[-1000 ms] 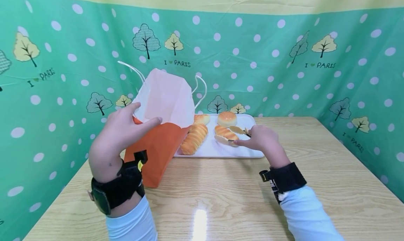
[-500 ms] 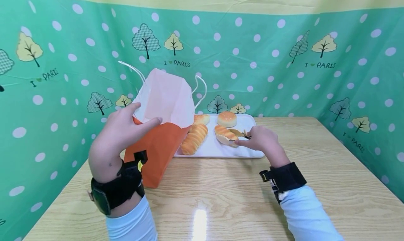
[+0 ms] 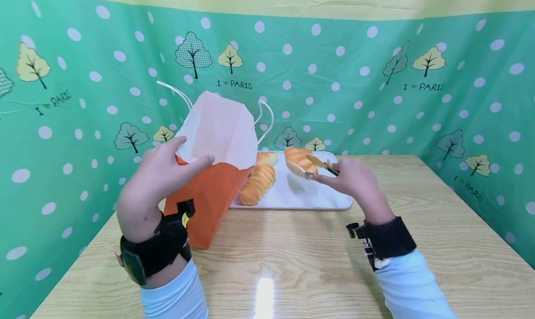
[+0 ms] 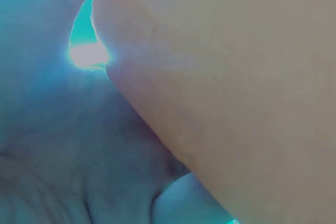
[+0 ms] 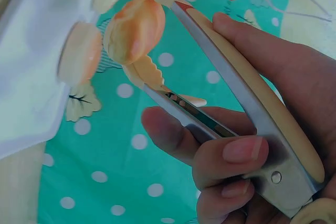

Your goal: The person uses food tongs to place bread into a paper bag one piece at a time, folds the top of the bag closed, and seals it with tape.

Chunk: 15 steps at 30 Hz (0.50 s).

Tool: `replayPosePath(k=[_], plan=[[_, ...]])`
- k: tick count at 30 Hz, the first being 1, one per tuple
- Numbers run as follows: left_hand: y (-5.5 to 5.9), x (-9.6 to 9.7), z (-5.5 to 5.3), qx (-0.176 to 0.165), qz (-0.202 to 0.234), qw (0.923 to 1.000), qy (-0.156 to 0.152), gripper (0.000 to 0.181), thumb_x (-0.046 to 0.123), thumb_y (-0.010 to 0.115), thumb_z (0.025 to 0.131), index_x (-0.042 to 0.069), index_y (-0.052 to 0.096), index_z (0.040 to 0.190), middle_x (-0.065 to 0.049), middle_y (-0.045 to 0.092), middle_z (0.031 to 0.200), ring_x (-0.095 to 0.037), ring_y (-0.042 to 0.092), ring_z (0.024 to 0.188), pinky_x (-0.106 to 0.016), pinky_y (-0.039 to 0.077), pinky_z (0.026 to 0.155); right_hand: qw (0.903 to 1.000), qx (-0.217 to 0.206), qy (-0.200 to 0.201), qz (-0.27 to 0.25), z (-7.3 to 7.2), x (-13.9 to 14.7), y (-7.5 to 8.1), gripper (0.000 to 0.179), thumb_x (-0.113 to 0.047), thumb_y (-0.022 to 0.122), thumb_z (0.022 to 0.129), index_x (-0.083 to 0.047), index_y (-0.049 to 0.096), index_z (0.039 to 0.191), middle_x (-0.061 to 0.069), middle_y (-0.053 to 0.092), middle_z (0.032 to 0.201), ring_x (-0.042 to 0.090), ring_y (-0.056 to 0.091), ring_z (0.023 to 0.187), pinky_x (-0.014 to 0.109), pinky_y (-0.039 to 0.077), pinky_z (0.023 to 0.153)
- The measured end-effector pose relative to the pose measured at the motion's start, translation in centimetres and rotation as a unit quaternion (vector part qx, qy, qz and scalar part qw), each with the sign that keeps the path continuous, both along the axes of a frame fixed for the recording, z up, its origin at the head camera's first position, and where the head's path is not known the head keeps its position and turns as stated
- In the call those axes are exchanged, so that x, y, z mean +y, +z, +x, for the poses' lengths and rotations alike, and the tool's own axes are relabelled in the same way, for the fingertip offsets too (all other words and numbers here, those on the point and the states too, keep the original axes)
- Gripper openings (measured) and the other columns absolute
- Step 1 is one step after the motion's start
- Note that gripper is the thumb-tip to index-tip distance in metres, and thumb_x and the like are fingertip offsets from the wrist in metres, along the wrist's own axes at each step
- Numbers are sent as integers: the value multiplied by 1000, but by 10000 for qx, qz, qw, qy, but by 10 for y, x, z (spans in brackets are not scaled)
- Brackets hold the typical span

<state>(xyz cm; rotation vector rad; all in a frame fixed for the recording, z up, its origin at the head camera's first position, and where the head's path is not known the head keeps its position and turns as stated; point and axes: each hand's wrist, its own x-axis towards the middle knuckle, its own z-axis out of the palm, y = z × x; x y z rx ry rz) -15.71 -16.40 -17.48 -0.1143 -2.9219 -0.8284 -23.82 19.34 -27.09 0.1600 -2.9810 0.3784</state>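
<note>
My left hand (image 3: 156,182) holds the left side of an orange paper bag (image 3: 200,203) near its white-lined mouth, thumb across the front. In the left wrist view the bag's wall (image 4: 226,77) lies against the palm (image 4: 58,135). The bag leans, with white handles standing up. My right hand (image 3: 355,179) grips metal tongs (image 5: 226,72) with tan outer sides. Their tips pinch a striped bread roll (image 3: 298,162), raised over the white tray (image 3: 317,198). In the right wrist view, this roll (image 5: 135,30) sits between the tong tips.
On the tray's left lie a long ridged bread (image 3: 257,184) and another bread (image 3: 266,158) behind it, partly hidden by the bag. A round bun (image 5: 80,53), mostly covered in the head view, stays at the back. A patterned curtain (image 3: 355,91) encloses the wooden table (image 3: 317,258).
The tongs closed around the striped bread roll, then lifted it off the tray, upward in view. My right hand rose slightly with it. The left hand and bag stayed put.
</note>
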Motion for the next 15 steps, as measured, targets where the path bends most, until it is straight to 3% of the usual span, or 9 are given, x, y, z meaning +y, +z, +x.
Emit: replayPosePath(k=[3,5,6,8,12,15], plan=[[0,0,0,9,-16,10000,-16,99,65,50,81,-1,17,147,1,26,54,-21,43,54,-38,39,67,9994,283,-5,-179,8,0,11,63,-69,57,74,-8,68,87,3,33,61,19,38,50,31,25,44],[-1,0,-1,22,-12,10000,-30,99,65,50,81,-1,17,147,2,25,53,-20,40,48,-38,38,65,9988,443,-11,-226,14,0,17,65,-68,57,75,-6,69,92,4,32,62,20,38,52,32,25,45],[-1,0,-1,23,-14,10000,-34,99,64,50,81,-1,17,147,2,25,53,-19,38,47,-37,37,64,9983,514,-4,-263,17,-1,21,68,-68,56,75,-6,70,101,4,32,61,21,38,52,32,25,45],[-1,1,-1,37,-23,10000,-40,99,64,50,81,-2,18,147,2,25,52,-18,36,45,-37,36,62,9977,608,-14,-295,24,-1,27,76,-68,55,75,-6,66,117,4,33,59,22,40,52,33,27,46],[-2,1,-1,81,-30,9999,-74,99,64,51,81,-2,18,146,2,25,51,-18,36,44,-36,36,61,9957,847,-62,-363,37,-4,38,82,-72,51,75,-14,53,133,3,34,54,22,40,48,33,28,43],[-3,1,-1,116,-53,9999,-93,100,65,52,80,-2,19,146,2,26,51,-18,38,45,-37,36,63,9925,1144,-51,-429,45,-5,44,82,-74,48,75,-16,52,133,1,32,51,20,36,45,33,26,40]])
